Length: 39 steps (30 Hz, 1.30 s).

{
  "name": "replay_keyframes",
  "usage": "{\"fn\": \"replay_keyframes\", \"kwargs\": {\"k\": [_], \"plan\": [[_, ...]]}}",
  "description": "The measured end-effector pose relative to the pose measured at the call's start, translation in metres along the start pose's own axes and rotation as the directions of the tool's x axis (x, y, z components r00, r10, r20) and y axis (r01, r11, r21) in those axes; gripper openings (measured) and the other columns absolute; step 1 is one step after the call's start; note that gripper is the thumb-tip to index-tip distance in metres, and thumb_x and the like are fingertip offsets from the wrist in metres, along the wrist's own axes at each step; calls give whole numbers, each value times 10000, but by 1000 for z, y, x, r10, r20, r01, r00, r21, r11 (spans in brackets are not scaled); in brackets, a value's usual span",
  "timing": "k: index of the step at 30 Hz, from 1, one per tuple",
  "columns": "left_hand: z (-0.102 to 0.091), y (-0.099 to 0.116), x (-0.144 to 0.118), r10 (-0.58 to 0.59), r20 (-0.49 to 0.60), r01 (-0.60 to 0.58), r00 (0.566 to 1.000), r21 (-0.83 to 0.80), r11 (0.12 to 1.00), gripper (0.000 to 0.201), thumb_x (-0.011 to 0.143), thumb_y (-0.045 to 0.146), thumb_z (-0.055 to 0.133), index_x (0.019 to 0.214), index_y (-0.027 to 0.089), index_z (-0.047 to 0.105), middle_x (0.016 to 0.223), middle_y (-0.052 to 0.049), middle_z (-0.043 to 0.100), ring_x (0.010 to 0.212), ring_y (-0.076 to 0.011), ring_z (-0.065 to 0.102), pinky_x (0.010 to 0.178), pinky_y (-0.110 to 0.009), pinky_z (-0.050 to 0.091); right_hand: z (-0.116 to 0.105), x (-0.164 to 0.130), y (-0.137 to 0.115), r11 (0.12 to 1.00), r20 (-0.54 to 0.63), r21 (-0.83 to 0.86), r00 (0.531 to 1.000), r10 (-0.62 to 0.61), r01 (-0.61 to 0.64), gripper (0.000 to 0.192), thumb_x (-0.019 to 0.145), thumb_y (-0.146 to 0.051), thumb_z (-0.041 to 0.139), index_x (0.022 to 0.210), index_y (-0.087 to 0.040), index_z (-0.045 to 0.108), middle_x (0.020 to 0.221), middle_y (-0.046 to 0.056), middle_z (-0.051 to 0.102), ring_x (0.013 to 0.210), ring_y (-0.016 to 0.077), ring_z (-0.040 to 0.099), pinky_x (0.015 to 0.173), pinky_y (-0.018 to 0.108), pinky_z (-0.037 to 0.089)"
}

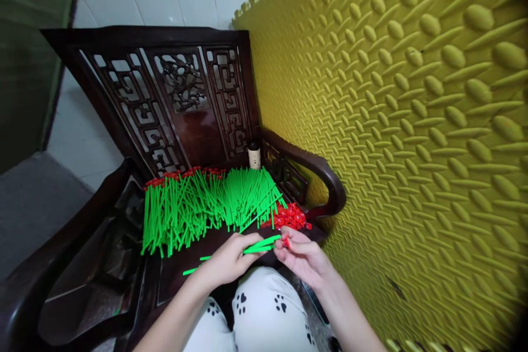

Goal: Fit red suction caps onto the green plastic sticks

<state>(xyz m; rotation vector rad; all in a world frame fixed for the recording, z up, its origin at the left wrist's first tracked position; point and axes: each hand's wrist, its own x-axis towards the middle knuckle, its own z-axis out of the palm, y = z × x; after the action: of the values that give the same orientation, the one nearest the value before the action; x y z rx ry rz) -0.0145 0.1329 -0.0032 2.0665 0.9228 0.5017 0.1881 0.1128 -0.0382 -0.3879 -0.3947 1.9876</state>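
Note:
My left hand (pixel 229 258) grips a small bunch of green plastic sticks (pixel 262 244) that point to the right. My right hand (pixel 299 256) pinches a small red cap (pixel 286 240) at the tips of those sticks. Both hands hover over the front edge of a dark wooden chair seat (pixel 181 267). Beyond them lies a big pile of green sticks (pixel 206 206), several tipped in red at the far end. A heap of loose red caps (pixel 291 216) sits just beyond my right hand.
The chair has a carved lattice back (pixel 173 93) and curved armrests (pixel 317 168). A small bottle (pixel 254 155) stands at the seat's back right corner. A yellow bumpy foam mat (pixel 412 121) rises close on the right. My knees in white paw-print trousers (pixel 264 308) are below.

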Motion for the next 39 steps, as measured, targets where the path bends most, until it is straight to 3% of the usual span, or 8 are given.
{"fn": "replay_keyframes", "kwargs": {"k": [10,22,31,35,39], "plan": [[-4,-9,-8,-43,-44,37,998,-121,992,341,903,440,471,896,141,636,787,-16,572,707,-144,501,616,-218,401,17,-2,14,984,96,-91,985,-146,155,144,740,-123,743,829,-171,640,828,47,717,747,108,678,733,188,524],[-6,-15,-10,-49,-33,43,998,-161,986,313,889,411,509,925,130,640,797,-17,594,738,-150,525,652,-223,428,18,3,1,953,210,-287,977,-33,94,137,751,-202,743,812,-146,634,822,58,692,727,136,682,701,217,527],[-6,-6,-7,-5,-28,2,1000,-125,992,235,902,329,514,839,141,639,720,29,560,661,-106,439,611,-197,345,5,9,1,986,146,-164,988,53,-29,165,704,-130,766,846,-131,682,761,40,704,692,103,662,679,168,521],[-3,-11,-6,-16,-66,9,998,-114,993,227,915,319,494,869,140,626,751,21,579,677,-111,458,630,-201,352,2,12,8,997,55,-79,998,-1,5,186,677,-69,761,838,-130,691,779,42,712,718,92,657,719,150,511],[0,-17,-6,-15,-70,9,997,-94,996,221,917,319,492,896,145,625,779,13,598,688,-118,478,641,-205,363,-4,16,10,998,25,-39,998,55,-54,195,659,-59,757,833,-118,691,749,43,704,677,86,644,675,144,507]]}}
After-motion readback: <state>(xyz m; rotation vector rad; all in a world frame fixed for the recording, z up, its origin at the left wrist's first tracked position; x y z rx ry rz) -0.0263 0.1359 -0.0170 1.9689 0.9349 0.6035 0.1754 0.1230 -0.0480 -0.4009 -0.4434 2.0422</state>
